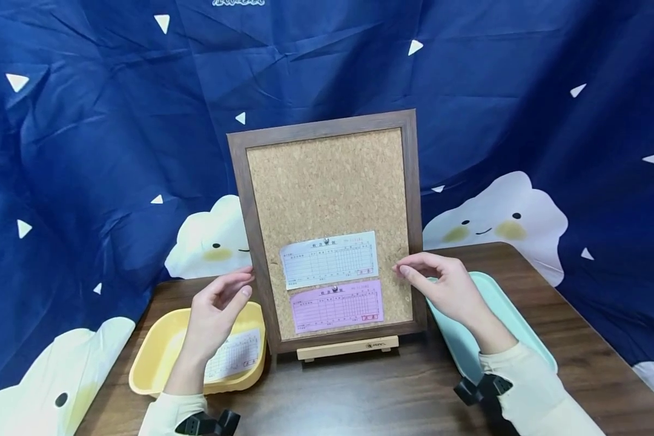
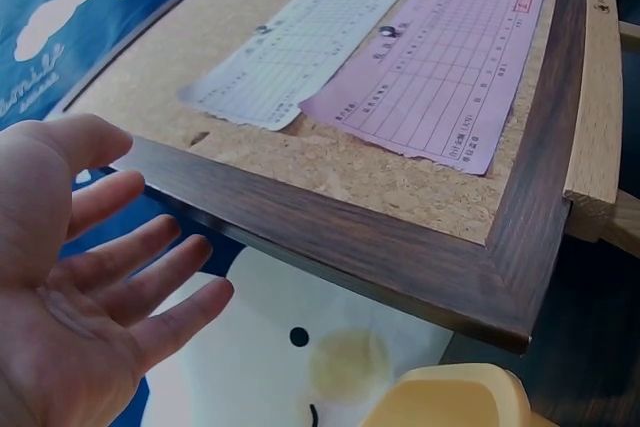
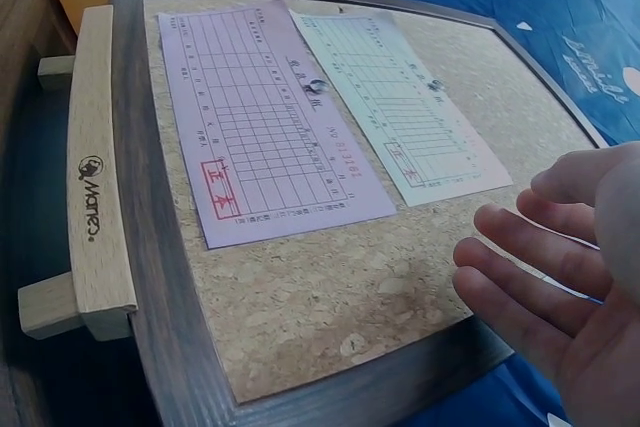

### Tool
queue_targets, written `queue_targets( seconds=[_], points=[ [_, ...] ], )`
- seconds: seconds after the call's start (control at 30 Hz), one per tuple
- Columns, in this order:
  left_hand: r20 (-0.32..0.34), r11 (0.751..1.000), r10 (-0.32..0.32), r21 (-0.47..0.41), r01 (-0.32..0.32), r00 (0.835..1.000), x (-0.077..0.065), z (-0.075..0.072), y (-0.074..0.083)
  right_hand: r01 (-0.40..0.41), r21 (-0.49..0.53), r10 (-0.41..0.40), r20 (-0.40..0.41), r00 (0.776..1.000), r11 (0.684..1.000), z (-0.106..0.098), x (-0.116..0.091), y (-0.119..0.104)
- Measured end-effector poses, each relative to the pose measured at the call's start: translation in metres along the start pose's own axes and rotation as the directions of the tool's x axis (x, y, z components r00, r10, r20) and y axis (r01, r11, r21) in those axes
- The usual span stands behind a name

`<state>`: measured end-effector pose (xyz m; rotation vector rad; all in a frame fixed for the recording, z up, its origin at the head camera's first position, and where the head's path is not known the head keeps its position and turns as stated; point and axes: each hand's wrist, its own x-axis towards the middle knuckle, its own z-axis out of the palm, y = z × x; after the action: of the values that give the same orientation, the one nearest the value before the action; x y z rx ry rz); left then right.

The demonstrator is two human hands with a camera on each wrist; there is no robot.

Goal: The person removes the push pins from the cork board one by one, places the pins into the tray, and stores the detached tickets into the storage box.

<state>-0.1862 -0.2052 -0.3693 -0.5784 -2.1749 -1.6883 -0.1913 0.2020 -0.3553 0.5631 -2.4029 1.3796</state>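
Observation:
A cork board (image 1: 327, 181) in a dark wood frame leans upright on a small wooden easel (image 1: 347, 349). Pinned low on it are a pale blue-green receipt slip (image 1: 329, 260) and, just beneath, a purple receipt slip (image 1: 336, 306), each with a pushpin near its top edge. My left hand (image 1: 214, 315) is beside the board's left frame, fingers relaxed and holding nothing. On the other side, my right hand (image 1: 449, 287) hovers before the right frame edge, its fingers loosely bent and bare. The right wrist view shows that palm (image 3: 610, 317) with nothing in it.
A yellow tray (image 1: 147, 357) with a white printed slip (image 1: 234, 354) inside stands at the left, partly behind my left forearm. At the right lies a mint-green tray (image 1: 515, 321), partly under my right arm. A blue cloud-print curtain (image 1: 327, 54) hangs behind the table (image 1: 349, 393).

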Motion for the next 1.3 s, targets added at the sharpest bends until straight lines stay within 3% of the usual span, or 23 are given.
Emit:
queue_targets(
  seconds=[0.3,0.67,1.03,1.3],
  points=[
    [-0.004,1.000,-0.028,0.007,0.029,1.000,0.001,0.003,0.000,0.008,-0.038,-0.007,0.014,1.000,0.999,0.002,0.005,-0.003],
    [0.004,1.000,-0.015,-0.018,0.015,1.000,0.006,0.002,0.001,0.053,0.052,-0.055,0.031,0.998,0.997,0.008,0.013,-0.004],
    [0.019,0.999,-0.036,-0.002,0.036,0.999,0.010,0.007,-0.001,0.020,0.045,-0.022,0.044,0.999,0.999,0.011,0.009,-0.041],
    [0.015,0.998,-0.058,0.036,0.057,0.998,0.013,0.009,0.001,0.008,0.112,-0.015,0.058,0.998,0.994,0.014,0.014,-0.039]
  ],
)
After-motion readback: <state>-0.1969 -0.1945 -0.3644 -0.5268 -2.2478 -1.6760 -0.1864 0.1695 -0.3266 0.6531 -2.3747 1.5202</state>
